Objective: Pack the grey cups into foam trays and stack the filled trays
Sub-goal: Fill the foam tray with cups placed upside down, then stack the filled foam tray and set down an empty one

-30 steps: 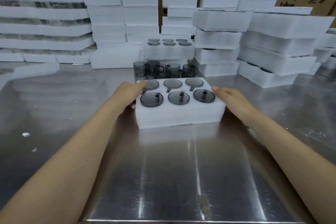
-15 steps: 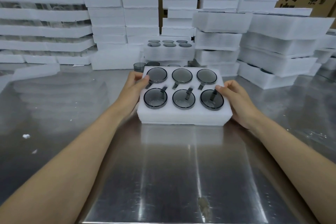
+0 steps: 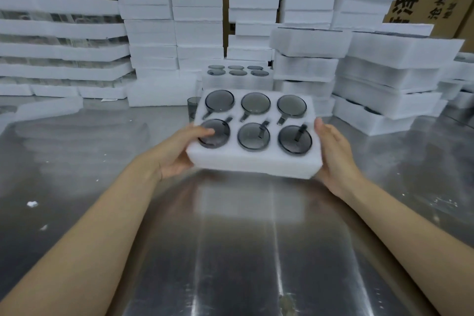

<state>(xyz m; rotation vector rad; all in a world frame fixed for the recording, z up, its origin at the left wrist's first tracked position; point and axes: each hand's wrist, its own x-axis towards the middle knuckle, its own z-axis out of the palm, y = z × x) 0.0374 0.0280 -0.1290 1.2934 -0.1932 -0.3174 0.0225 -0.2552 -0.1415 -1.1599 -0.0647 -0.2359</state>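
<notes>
Grips the white rectangular foam tray (image 3: 254, 165), filled with six round grey cups (image 3: 253, 137), with left hand (image 3: 177, 152) and right hand (image 3: 333, 154) clasped on its ends, in front of the low stack of filled white foam trays (image 3: 237, 82), likely mid-stacking, next needing a level carry onto that stack.

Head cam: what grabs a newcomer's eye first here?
The foam tray at centre, filled with six grey cups, gripped at its ends by the left hand and right hand above the steel table. Behind it, stacks of white foam trays wall off the whole back, with another filled tray in front of them.
</notes>
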